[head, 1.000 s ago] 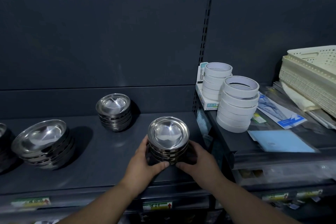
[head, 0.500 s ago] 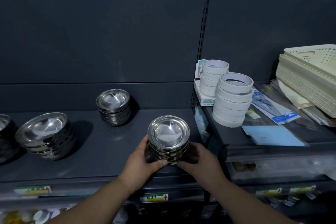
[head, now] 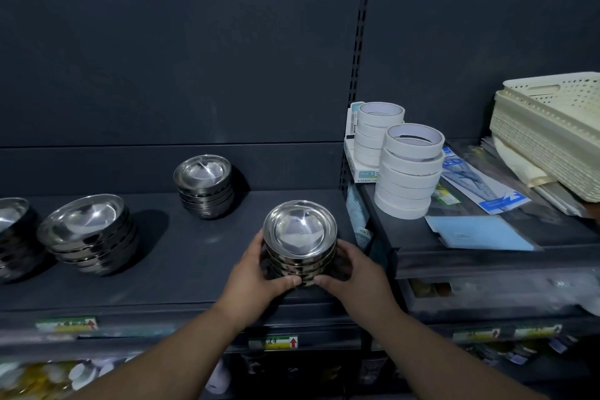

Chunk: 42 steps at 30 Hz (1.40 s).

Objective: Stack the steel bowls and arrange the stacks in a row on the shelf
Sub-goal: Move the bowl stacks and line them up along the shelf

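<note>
Your dark shelf [head: 194,269] carries stacks of nested steel bowls. At far right, cream perforated baskets [head: 548,140] sit nested in one another. The wide-bowl stack [head: 87,234] stands at left, and a smaller stack [head: 204,187] stands by the back panel. Your left hand [head: 256,279] and right hand [head: 357,276] both grip the front stack [head: 300,240] near the shelf's front right; its top bowl is empty.

The dark shelf [head: 194,269] bears four bowl stacks: far-left stack [head: 13,237], left stack [head: 91,237], rear stack [head: 204,188], front stack [head: 300,234].
</note>
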{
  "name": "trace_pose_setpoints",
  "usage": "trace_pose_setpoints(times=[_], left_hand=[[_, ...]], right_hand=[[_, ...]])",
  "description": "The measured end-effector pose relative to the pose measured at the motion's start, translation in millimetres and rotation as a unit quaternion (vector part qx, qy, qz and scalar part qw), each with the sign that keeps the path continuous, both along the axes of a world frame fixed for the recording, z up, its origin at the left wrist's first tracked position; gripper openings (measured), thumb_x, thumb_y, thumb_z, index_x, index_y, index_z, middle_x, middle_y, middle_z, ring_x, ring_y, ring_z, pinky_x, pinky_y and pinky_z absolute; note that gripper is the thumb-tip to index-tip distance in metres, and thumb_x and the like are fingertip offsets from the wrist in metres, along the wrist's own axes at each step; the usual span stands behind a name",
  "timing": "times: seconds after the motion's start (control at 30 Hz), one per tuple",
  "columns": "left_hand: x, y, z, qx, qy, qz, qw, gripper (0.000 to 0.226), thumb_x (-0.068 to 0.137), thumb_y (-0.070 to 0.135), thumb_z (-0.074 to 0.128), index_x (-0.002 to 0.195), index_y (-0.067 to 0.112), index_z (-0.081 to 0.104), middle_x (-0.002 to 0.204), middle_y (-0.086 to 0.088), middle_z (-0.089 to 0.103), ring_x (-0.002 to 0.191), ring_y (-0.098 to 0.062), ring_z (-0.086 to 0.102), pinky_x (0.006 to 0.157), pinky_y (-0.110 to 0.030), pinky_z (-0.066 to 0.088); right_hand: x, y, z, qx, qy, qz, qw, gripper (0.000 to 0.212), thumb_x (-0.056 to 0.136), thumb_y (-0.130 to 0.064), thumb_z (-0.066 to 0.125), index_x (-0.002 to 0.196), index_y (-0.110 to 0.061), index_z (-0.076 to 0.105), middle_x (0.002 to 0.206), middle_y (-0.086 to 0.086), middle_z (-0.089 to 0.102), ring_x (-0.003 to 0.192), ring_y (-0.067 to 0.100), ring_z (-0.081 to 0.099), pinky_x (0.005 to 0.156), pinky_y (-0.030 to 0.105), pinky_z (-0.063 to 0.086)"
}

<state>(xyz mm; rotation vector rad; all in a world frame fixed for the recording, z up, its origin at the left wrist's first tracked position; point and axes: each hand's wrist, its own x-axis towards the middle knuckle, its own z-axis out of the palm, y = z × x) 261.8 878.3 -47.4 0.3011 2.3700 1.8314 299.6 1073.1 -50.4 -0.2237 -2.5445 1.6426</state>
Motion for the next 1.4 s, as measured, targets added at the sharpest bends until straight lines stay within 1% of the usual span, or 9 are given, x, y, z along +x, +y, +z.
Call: trace_pose_setpoints(times=[0.33, 0.43, 0.5, 0.6, 0.77, 0.9, 1.03, 1.23, 1.4], left_hand=[[-4.4, 6.4, -0.4, -0.011, 0.016, -0.006, 1.000, 0.094, 0.063, 0.008, 0.087, 0.139, 0.033, 0.037, 0.126, 0.011, 0.060, 0.114, 0.001, 0.056, 0.097, -0.015, 0.044], [-6.3, 5.4, -0.7, -0.013, 0.015, -0.010, 1.000, 0.095, 0.062, 0.011, 0.088, 0.138, 0.035, 0.037, 0.126, 0.011, 0.059, 0.115, 0.000, 0.056, 0.101, -0.022, 0.045], [-7.0, 3.9, -0.8, -0.019, 0.014, -0.015, 1.000, 0.096, 0.058, 0.019, 0.089, 0.137, 0.038, 0.037, 0.127, 0.012, 0.059, 0.116, -0.002, 0.057, 0.104, -0.030, 0.045], [-5.8, 2.3, 2.0, -0.036, 0.017, -0.015, 0.999, 0.102, 0.053, 0.031, 0.089, 0.138, 0.040, 0.034, 0.128, 0.014, 0.058, 0.117, -0.001, 0.056, 0.103, -0.025, 0.043], [-3.4, 2.0, 7.9, -0.045, 0.015, 0.000, 0.999, 0.096, 0.064, 0.016, 0.087, 0.141, 0.036, 0.033, 0.127, 0.014, 0.055, 0.115, 0.003, 0.053, 0.102, -0.020, 0.041], [-1.8, -3.4, 9.1, -0.099, -0.004, 0.004, 0.995, 0.099, 0.064, 0.024, 0.087, 0.144, 0.032, 0.030, 0.131, 0.013, 0.050, 0.124, -0.006, 0.048, 0.107, -0.026, 0.038], [6.9, -19.6, 10.0, -0.238, -0.021, 0.017, 0.971, 0.099, 0.069, 0.042, 0.081, 0.149, 0.020, 0.027, 0.150, -0.004, 0.036, 0.136, -0.019, 0.039, 0.111, -0.029, 0.033], [20.9, -59.2, 14.7, -0.363, 0.006, 0.030, 0.931, 0.089, 0.075, 0.051, 0.073, 0.145, 0.014, 0.032, 0.147, -0.006, 0.038, 0.134, -0.020, 0.039, 0.108, -0.024, 0.030], [22.0, -95.6, 26.2, -0.383, 0.004, 0.062, 0.922, 0.093, 0.073, 0.055, 0.072, 0.146, 0.014, 0.031, 0.150, -0.007, 0.035, 0.137, -0.021, 0.036, 0.111, -0.026, 0.029]], right_hand=[[2.4, 2.3, 1.3, -0.007, 0.010, -0.020, 1.000, 0.072, 0.068, -0.018, 0.086, 0.132, -0.024, 0.053, 0.114, -0.015, 0.067, 0.110, 0.000, 0.060, 0.102, 0.027, 0.047], [3.7, 1.8, 3.9, 0.003, 0.015, -0.019, 1.000, 0.071, 0.070, -0.019, 0.085, 0.133, -0.025, 0.052, 0.113, -0.015, 0.066, 0.110, 0.000, 0.059, 0.099, 0.020, 0.045], [4.3, 2.1, 5.4, 0.008, 0.010, -0.016, 1.000, 0.072, 0.070, -0.020, 0.085, 0.134, -0.026, 0.051, 0.114, -0.016, 0.065, 0.111, 0.000, 0.059, 0.101, 0.023, 0.045], [4.5, 3.7, 5.9, 0.012, 0.006, -0.010, 1.000, 0.077, 0.069, -0.024, 0.086, 0.136, -0.028, 0.048, 0.122, -0.015, 0.063, 0.116, 0.001, 0.056, 0.105, 0.027, 0.044], [6.2, 3.6, 7.8, 0.028, -0.002, -0.003, 1.000, 0.081, 0.069, -0.025, 0.085, 0.139, -0.032, 0.045, 0.128, -0.015, 0.060, 0.121, 0.003, 0.054, 0.107, 0.032, 0.044], [11.9, 3.5, 9.2, 0.071, -0.030, -0.001, 0.997, 0.080, 0.071, -0.024, 0.084, 0.140, -0.024, 0.043, 0.121, -0.018, 0.054, 0.115, 0.004, 0.053, 0.102, 0.023, 0.043], [24.2, 0.0, 5.8, 0.200, -0.053, -0.014, 0.978, 0.051, 0.073, -0.035, 0.080, 0.117, -0.019, 0.061, 0.115, -0.003, 0.065, 0.102, 0.008, 0.059, 0.085, 0.013, 0.042], [41.2, -33.1, 15.7, 0.290, -0.021, 0.069, 0.954, 0.048, 0.079, -0.046, 0.068, 0.122, -0.030, 0.059, 0.121, -0.009, 0.060, 0.111, 0.008, 0.056, 0.097, 0.023, 0.045], [35.6, -79.4, 28.7, 0.269, -0.015, 0.166, 0.949, 0.063, 0.079, -0.045, 0.068, 0.137, -0.027, 0.049, 0.131, -0.003, 0.059, 0.119, 0.012, 0.054, 0.103, 0.022, 0.041]])
